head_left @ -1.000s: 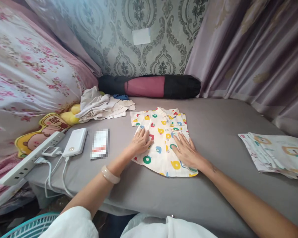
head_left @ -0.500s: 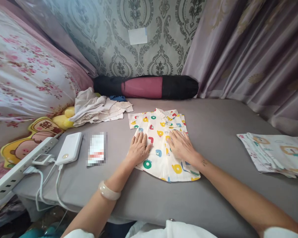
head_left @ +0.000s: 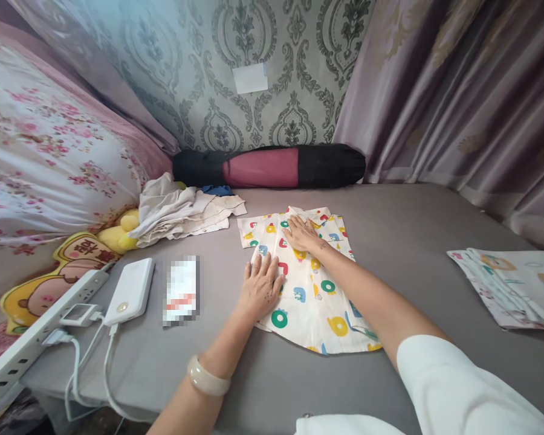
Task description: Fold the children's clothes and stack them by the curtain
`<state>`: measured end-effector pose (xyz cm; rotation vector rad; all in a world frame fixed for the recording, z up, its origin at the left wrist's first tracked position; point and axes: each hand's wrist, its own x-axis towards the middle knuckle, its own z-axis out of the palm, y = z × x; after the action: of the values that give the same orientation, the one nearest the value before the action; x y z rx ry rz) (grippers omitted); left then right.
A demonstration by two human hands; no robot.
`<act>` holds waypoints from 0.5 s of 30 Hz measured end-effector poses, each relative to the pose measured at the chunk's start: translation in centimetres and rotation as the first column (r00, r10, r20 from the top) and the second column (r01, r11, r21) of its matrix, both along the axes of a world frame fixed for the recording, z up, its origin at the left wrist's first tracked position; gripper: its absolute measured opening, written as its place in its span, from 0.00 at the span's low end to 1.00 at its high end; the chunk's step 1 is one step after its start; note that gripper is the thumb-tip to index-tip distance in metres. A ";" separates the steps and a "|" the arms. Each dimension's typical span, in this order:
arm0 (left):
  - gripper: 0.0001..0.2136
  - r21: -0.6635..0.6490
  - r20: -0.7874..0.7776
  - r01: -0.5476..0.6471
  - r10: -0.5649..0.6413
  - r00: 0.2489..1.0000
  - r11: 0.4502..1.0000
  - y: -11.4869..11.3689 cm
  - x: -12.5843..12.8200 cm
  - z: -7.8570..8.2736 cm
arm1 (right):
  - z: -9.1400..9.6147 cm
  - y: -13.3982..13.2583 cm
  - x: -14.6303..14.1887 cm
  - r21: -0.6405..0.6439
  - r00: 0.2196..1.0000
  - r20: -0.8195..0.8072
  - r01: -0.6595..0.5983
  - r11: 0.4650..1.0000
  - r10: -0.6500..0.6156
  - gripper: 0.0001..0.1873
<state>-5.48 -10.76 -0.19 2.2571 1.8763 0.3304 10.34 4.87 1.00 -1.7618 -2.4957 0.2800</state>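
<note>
A small white child's shirt point(head_left: 308, 290) with coloured ring and letter prints lies partly folded on the grey bed sheet point(head_left: 390, 229). My left hand point(head_left: 262, 285) rests flat on the shirt's left side, fingers spread, a pale bangle on its wrist. My right hand point(head_left: 301, 233) lies flat, fingers out, on the upper part of the shirt near the collar, its forearm crossing over the cloth. Neither hand holds anything.
A pile of beige clothes point(head_left: 181, 208) lies at the back left, by a yellow plush toy point(head_left: 122, 232). A black and red roll point(head_left: 272, 166) lines the wall. A white power bank point(head_left: 130, 291), power strip point(head_left: 36, 338) and blurred card point(head_left: 181, 290) sit left; folded printed cloths point(head_left: 512, 287) right.
My right hand slid from the shirt's middle right up to the collar area. The left hand stayed nearly in place on the left side. The camera view shifted slightly.
</note>
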 end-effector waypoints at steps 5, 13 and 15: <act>0.27 -0.007 -0.099 0.021 -0.021 0.995 1.000 -0.2 0.1 0.2 | -0.9 2.0 -0.8 -0.009 0.994 -0.018 0.106 0.994 -0.106 0.36; 0.27 -0.002 -0.161 0.009 -0.009 0.987 1.000 -0.4 0.2 0.6 | -0.4 2.1 -0.5 -0.068 0.990 -0.098 0.097 0.993 -0.103 0.37; 0.28 -0.006 -0.132 -0.006 0.005 0.991 1.000 -0.4 0.2 0.8 | 0.1 2.1 -0.4 -0.102 0.983 -0.143 0.102 0.990 -0.116 0.37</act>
<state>-5.32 -11.12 0.58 2.3221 1.9435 0.1790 9.96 6.96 1.06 -1.8308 -2.3095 0.5089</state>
